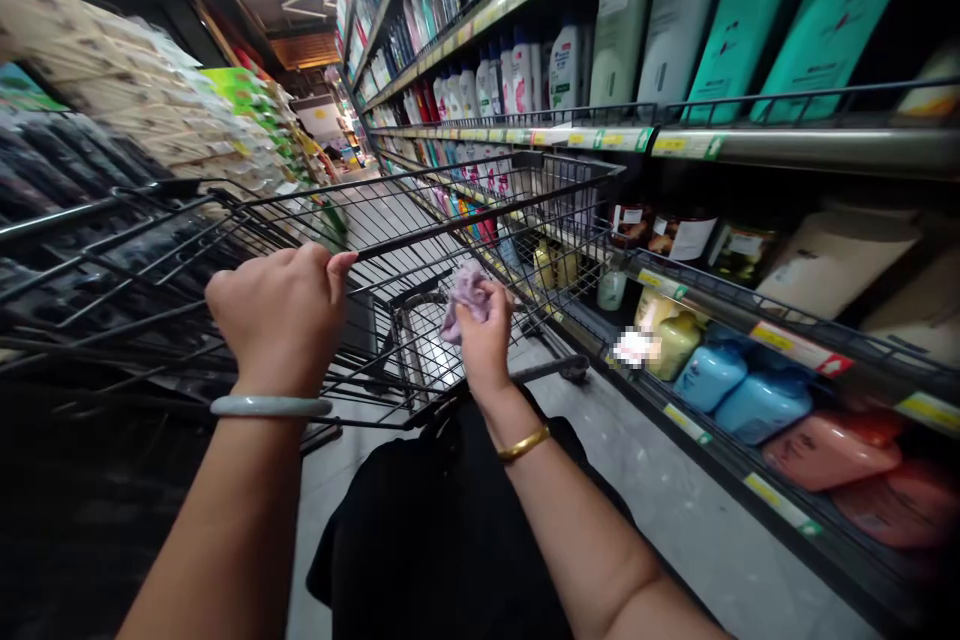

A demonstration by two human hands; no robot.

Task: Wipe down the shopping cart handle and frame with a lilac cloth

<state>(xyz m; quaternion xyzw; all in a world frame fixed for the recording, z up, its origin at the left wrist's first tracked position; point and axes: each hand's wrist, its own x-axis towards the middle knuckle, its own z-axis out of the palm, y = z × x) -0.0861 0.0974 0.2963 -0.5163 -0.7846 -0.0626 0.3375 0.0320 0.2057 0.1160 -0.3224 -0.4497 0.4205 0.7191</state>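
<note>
My left hand [281, 310], with a pale bangle at its wrist, is closed in a fist around the bar of a black wire shopping cart [450, 224]. Bunched up in my right hand [487, 340] is a light purple cloth [469, 288], pinched between thumb and fingers. That hand is held over the near side of the cart, a little below the bar, and a gold bracelet circles its wrist. Through the wires of the cart basket the floor shows.
Shelves of shampoo bottles [564, 70] rise on the right, with teal bottles [739, 20] close by. Blue pump bottles [761, 400] stand on the bottom shelf. Stacked packaged goods [150, 90] line the left. A grey tiled aisle [375, 205] runs ahead.
</note>
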